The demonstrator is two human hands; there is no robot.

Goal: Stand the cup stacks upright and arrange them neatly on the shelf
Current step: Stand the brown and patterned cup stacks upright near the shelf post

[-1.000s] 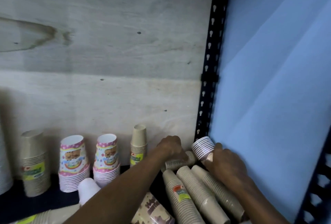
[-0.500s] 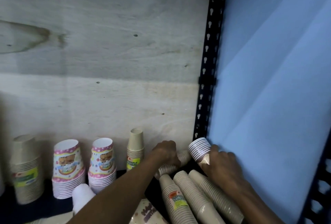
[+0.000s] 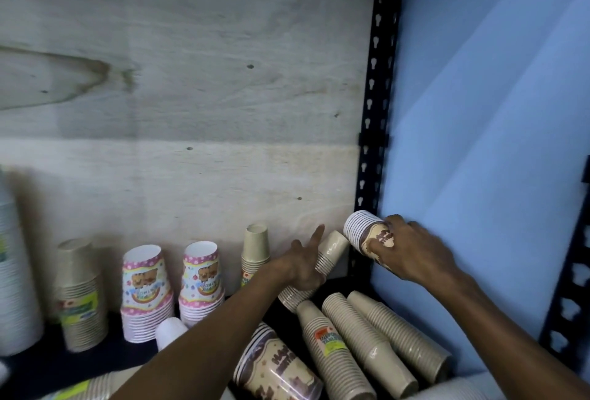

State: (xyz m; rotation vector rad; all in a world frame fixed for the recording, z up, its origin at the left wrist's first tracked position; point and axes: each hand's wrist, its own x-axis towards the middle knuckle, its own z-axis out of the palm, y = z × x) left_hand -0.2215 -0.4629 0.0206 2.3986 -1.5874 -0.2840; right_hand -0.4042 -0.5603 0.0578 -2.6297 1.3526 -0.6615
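My right hand (image 3: 412,251) grips a brown-patterned cup stack (image 3: 364,232), lifted off the pile and tilted up-left beside the black post. My left hand (image 3: 303,267) holds a tan cup stack (image 3: 330,252) that leans diagonally, with the index finger pointing up. Several tan stacks (image 3: 357,339) lie on their sides on the dark shelf (image 3: 51,364) at the right. A brown printed stack (image 3: 277,364) lies under my left forearm. Upright against the back board stand a slim tan stack (image 3: 255,249), two pink stacks (image 3: 147,288) and a tan labelled stack (image 3: 78,294).
The plywood back board (image 3: 191,80) closes the rear. A black perforated post (image 3: 373,144) and a blue wall (image 3: 479,144) bound the right side. White cup stacks (image 3: 12,272) stand at the far left, and a white stack (image 3: 170,331) lies at the front.
My right hand has raised the brown-patterned stack off the pile. My left hand has tilted its tan stack upward, index finger now extended.
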